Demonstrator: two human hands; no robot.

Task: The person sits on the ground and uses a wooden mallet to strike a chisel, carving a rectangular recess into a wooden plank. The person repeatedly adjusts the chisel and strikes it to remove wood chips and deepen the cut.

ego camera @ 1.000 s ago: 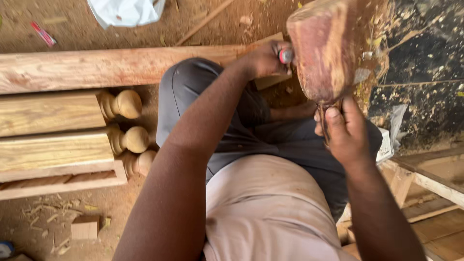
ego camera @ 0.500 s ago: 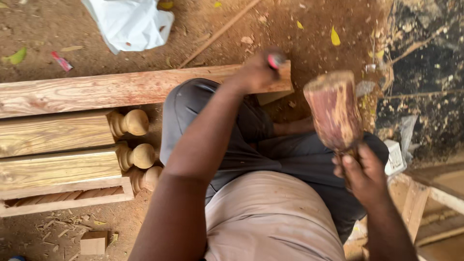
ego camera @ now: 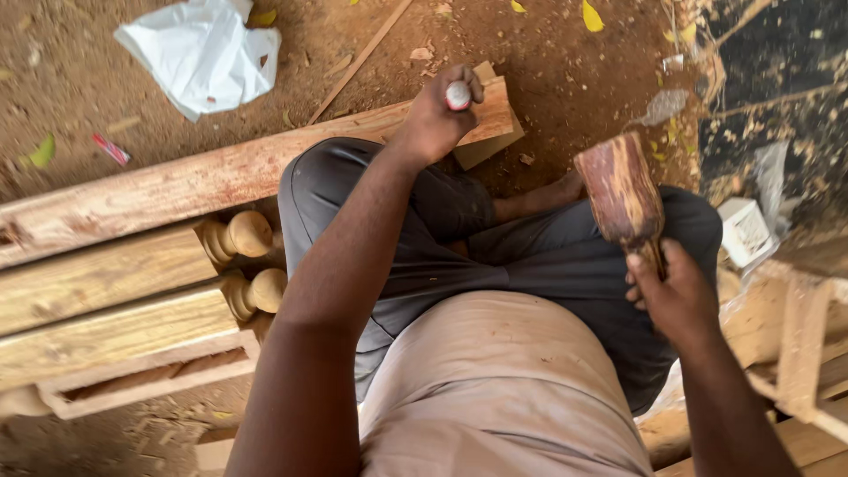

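The left hand [ego camera: 437,115] is closed in a fist around a chisel [ego camera: 458,94], of which only the pale, rounded butt of the handle shows above the curled fingers; the blade is hidden under the hand. That fist rests on the right end of a long reddish wooden beam [ego camera: 177,190], which runs from the far middle of the scene toward the left, lying on the sawdust-strewn dirt just beyond the person's bent knee. The right hand [ego camera: 676,296] is clenched around the narrow handle of a wooden mallet [ego camera: 621,196], whose thick dark-streaked head points up and away, held in the air to the right of the chisel and well apart from it, above the grey-trousered lap. Near and to the left of the beam lie lighter timbers with turned legs ending in round knobs [ego camera: 250,232]. A crumpled white plastic bag [ego camera: 201,55] lies on the ground at the far left, and a small white box [ego camera: 746,231] sits at the right, beside the mallet hand.
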